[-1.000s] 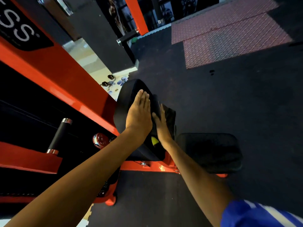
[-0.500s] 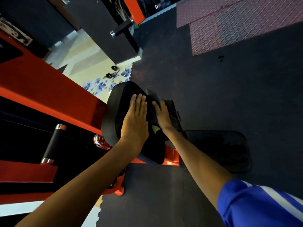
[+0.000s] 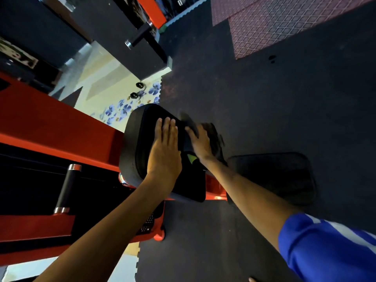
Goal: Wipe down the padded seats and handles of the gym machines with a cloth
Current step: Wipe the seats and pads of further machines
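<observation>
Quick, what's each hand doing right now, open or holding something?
Left hand: open, flat on the back pad.
Right hand: open, pressing the dark cloth against it.

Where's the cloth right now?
Centre of the head view: the dark cloth is under the right hand, on the black pad's right edge, beside the left hand.

No text could be read. A dark sign plate (image 3: 19,55) on the machine at the far left edge carried pale lettering, but it was too blurred, tilted and cropped to make out.
</observation>
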Available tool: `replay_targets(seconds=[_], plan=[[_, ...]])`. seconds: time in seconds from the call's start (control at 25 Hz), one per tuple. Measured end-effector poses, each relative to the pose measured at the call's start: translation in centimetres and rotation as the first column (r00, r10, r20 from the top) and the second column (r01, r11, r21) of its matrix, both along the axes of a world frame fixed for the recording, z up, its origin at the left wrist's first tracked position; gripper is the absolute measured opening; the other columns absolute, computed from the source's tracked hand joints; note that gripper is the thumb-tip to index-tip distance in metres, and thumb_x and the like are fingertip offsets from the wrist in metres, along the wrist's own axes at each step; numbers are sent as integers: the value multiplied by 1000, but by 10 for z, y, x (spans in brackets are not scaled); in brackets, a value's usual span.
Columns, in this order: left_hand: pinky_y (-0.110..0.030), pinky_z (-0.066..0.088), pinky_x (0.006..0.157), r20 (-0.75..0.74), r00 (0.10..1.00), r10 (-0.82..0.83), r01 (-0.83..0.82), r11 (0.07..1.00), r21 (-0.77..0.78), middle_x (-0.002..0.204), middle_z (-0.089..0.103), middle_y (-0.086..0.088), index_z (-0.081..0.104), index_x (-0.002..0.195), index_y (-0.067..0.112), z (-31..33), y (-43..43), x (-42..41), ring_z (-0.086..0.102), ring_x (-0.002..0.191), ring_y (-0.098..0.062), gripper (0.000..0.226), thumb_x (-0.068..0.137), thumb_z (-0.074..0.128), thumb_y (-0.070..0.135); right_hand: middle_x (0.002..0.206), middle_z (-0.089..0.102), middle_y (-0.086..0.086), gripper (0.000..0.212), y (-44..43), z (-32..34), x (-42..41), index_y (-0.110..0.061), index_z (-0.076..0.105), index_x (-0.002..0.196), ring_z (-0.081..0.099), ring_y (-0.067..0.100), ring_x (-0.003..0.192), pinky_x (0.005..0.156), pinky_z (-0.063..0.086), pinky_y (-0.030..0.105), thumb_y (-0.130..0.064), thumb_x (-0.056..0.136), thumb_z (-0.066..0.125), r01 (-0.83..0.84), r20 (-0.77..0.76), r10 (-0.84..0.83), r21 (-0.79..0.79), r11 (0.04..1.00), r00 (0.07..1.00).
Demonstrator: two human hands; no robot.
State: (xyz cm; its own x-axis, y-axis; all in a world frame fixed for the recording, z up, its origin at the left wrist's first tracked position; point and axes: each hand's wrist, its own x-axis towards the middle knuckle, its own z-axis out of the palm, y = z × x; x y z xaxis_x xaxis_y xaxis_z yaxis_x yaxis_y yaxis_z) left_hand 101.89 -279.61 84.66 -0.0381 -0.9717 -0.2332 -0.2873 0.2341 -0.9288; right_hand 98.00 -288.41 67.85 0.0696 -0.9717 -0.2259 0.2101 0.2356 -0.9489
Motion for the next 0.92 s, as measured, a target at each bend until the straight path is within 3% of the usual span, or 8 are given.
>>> replay_targets(seconds=[0.08, 0.16, 0.32, 0.44, 0.56, 0.76, 0.84, 0.92], plan=[[-59, -13, 121, 6, 1000, 9, -9, 1000, 15, 166, -13, -26, -12, 155, -7, -1, 0, -1, -14, 154, -43, 72, 109, 11, 44, 125, 67, 0, 30, -1, -9, 5, -25, 62, 127, 60, 20, 124, 109, 45, 39, -43, 103, 59, -4, 41, 5, -29, 1000, 999], [-59, -12, 121, 27, 1000, 4, -4, 1000, 21, 166, -14, -27, -12, 155, -7, -2, 0, -1, -14, 154, -43, 72, 109, 10, 44, 147, 55, 7, 57, -5, -34, 8, -18, 54, 145, 49, 25, 139, 114, 37, 41, -55, 103, 53, -90, 91, 81, 105, 990, 993], [-60, -12, 122, 19, 1000, 4, -5, 1000, 20, 166, -12, -27, -10, 156, -7, -2, -1, -1, -13, 154, -43, 71, 109, 9, 43, 142, 57, -7, 73, -10, -86, 15, -38, 53, 146, 49, 22, 138, 105, 41, 44, -83, 89, 49, -111, 134, 76, 280, 954, 988], [-59, -11, 122, 21, 1000, 11, -12, 1000, 27, 166, -10, -26, -8, 157, -6, -2, 1, -3, -11, 155, -42, 70, 110, 11, 42, 146, 53, 0, 70, 3, -47, 17, -21, 47, 151, 47, 21, 139, 119, 33, 46, -67, 99, 44, -24, 84, 7, 202, 979, 996], [-61, -9, 122, 45, 999, -22, 20, 999, 45, 167, -8, -26, -7, 156, -7, -3, -1, -2, -9, 155, -42, 70, 109, 12, 42, 164, 37, 1, 77, 29, -50, 35, -28, 35, 158, 30, 24, 153, 124, 24, 44, -70, 95, 49, 60, 75, -65, 56, 997, 995], [-62, -10, 123, 60, 998, -1, -3, 998, 64, 167, -8, -24, -6, 157, -5, -4, -2, 1, -10, 155, -41, 70, 109, 9, 43, 139, 59, 3, 50, 29, -68, 5, -26, 51, 140, 57, 18, 123, 102, 46, 25, -59, 101, 54, -124, 358, 4, 311, 942, 934], [-62, -10, 122, 70, 998, 4, -9, 998, 67, 167, -8, -24, -6, 157, -5, -5, -3, 0, -10, 155, -42, 70, 109, 9, 43, 155, 41, -2, 61, 38, -55, -4, -23, 40, 155, 41, 17, 140, 118, 31, 38, -58, 104, 47, -212, 365, 76, 349, 913, 928], [-62, -10, 122, 80, 997, 7, -12, 998, 63, 167, -8, -25, -6, 158, -5, -7, -3, 1, -10, 155, -42, 69, 109, 9, 42, 168, 26, 6, 61, 55, -39, 1, -13, 23, 163, 26, 26, 154, 123, 18, 37, -39, 111, 42, -53, 160, 9, 274, 960, 987]])
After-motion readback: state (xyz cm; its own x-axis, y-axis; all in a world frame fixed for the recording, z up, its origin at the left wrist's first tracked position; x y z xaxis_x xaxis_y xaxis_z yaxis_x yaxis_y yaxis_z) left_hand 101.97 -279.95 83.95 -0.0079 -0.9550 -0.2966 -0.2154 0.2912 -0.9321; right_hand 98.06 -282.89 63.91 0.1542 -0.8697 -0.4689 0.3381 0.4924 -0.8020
